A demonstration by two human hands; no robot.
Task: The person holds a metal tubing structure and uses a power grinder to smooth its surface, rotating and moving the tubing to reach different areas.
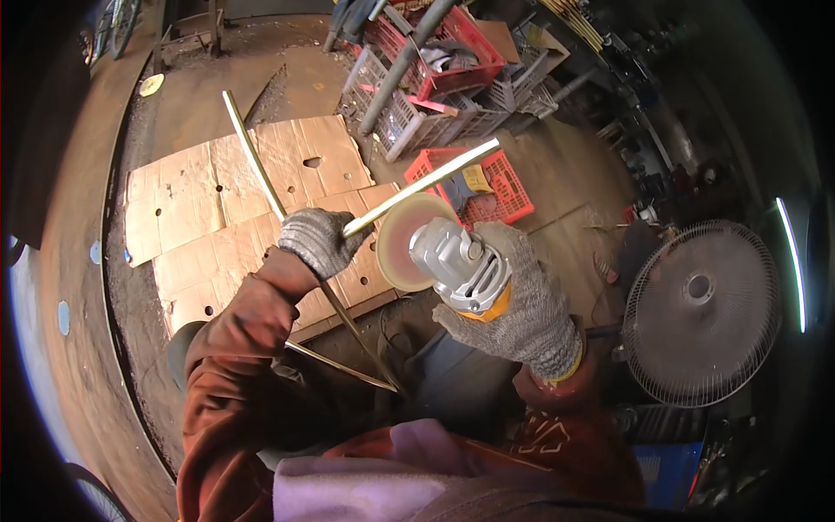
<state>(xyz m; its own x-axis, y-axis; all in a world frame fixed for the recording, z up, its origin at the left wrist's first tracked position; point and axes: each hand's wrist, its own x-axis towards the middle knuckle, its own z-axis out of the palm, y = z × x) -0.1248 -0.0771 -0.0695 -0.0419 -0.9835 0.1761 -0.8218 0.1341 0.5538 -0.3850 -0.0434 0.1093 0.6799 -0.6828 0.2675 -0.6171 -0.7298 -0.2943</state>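
Note:
My left hand (318, 243), in a grey knit glove, is closed around a shiny pale metal bar (426, 185) that slants up to the right. A second long bar (252, 161) runs up to the left past the same hand and continues below it (357, 331); the glove hides whether the two are joined. My right hand (526, 304), gloved too, grips an angle grinder (465, 261) with a silver head and yellow-orange body. The grinder's round disc (402, 239) is close beside the slanting bar, near my left fingers; I cannot tell whether they touch.
Flattened cardboard (196, 196) covers the floor ahead and left. An orange-red crate (513, 187) stands just beyond the grinder, with grey crates (391, 109) and a red crate (444, 48) behind. To the right is a round fan (704, 317). A dark cable (387, 335) lies below my hands.

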